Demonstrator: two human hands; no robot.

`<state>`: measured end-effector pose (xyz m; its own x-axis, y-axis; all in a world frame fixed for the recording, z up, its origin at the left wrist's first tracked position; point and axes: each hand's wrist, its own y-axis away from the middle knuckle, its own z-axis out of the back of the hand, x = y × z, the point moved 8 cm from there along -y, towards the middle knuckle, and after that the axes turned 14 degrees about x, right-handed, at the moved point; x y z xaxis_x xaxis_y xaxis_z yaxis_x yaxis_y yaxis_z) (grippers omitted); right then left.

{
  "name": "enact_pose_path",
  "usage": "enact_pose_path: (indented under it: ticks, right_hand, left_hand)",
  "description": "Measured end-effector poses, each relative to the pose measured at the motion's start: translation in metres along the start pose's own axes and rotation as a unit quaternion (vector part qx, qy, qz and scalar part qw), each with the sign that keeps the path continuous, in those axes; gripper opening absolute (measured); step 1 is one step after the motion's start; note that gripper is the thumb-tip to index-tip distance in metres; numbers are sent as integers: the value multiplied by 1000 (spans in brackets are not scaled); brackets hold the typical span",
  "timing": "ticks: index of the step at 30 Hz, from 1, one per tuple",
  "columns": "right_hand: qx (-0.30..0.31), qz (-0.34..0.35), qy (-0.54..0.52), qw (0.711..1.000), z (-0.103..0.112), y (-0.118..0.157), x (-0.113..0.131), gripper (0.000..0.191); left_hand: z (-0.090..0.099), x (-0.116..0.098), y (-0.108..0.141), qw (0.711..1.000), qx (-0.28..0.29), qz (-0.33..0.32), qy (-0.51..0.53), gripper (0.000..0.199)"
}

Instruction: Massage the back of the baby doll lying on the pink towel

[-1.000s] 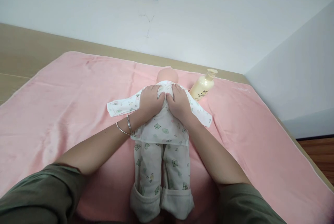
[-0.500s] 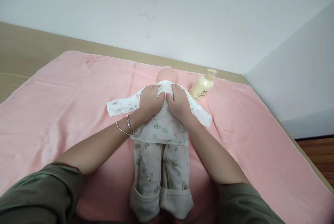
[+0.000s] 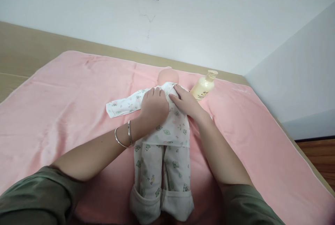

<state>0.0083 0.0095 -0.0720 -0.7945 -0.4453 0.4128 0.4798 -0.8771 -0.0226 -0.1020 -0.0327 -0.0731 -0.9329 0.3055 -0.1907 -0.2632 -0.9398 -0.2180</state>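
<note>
- Doll [image 3: 163, 142] is lying beneath the left hand [image 3: 155, 108] and right hand [image 3: 186, 102], head [image 3: 168, 75] just beyond the fingers.
- Left fingers are resting curled together; I cannot tell whether they are clamping the shirt [image 3: 178, 123].
- Right fingers are lying on it, thumb apart.
</note>
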Motion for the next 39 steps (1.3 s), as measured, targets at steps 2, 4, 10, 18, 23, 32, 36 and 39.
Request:
enact_pose_path:
  ticks: [2, 4, 10, 18, 23, 32, 36, 39]
  right_hand:
    - [2, -18, 29, 999, 0, 1, 4, 36]
    - [-13, -50, 69, 996, -3, 4, 10, 36]
    - [-59, -77, 130, 987, -16, 21, 32, 35]
    - [-24, -82, 60, 995, -12, 14, 20, 34]
    - [16, -107, 1, 994, -7, -2, -7, 56]
    - [-17, -67, 86, 994, -16, 18, 26, 39]
    - [-67, -31, 108, 991, -21, 26, 37, 36]
    - [-43, -58, 84, 994, -19, 18, 25, 36]
  left_hand:
    - [2, -6, 3, 1000, -4, -15, -11, 24]
    - [1, -4, -2, 1000, 5, -30, -8, 26]
    - [-11, 41, -30, 984, 105, 86, 118, 34]
    - [-6, 29, -26, 998, 46, 37, 38, 33]
    - [4, 2, -8, 999, 13, -9, -29, 32]
    - [-3, 10, -21, 997, 57, -60, -2, 32]
    - [-10, 29, -31, 992, 110, 10, 56, 30]
    - [-4, 10, -22, 994, 95, -56, -23, 32]
